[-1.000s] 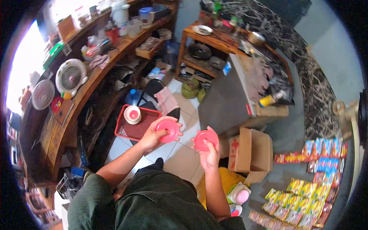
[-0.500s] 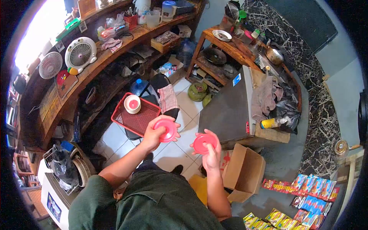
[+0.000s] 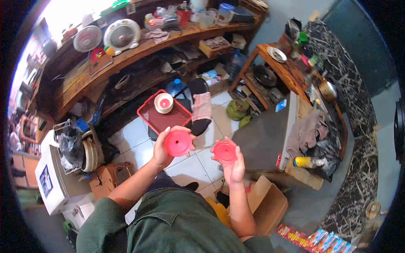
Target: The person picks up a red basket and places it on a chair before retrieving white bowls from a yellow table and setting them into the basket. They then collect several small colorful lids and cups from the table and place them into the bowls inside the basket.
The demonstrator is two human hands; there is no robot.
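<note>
My left hand [image 3: 162,152] grips a round, pink-red plastic lid [image 3: 180,146] by its edge, the fingers behind it and the thumb along the side. A small dark hole shows at the lid's centre. In my right hand [image 3: 234,170] lies a similar pink-red lid [image 3: 225,154], tilted, with the fingers under and around its rim. The two lids are apart. Beyond my left hand, a red plastic tray [image 3: 158,119] carries a stack of white bowls [image 3: 163,109], with something pink-red in the top one.
A dark stool [image 3: 203,125] with a pink cloth stands behind the tray. To the right are a grey cabinet [image 3: 263,141], a cardboard box [image 3: 270,206] and snack packets [image 3: 295,237]. A green gas cylinder [image 3: 237,109] sits on the tiles. Fans [image 3: 122,35] line the wooden counter.
The view has swung left, shifting the scene rightward. Both thumbs have moved from the lids' faces to their edges, uncovering the centres. Both hands still hold their lids.
</note>
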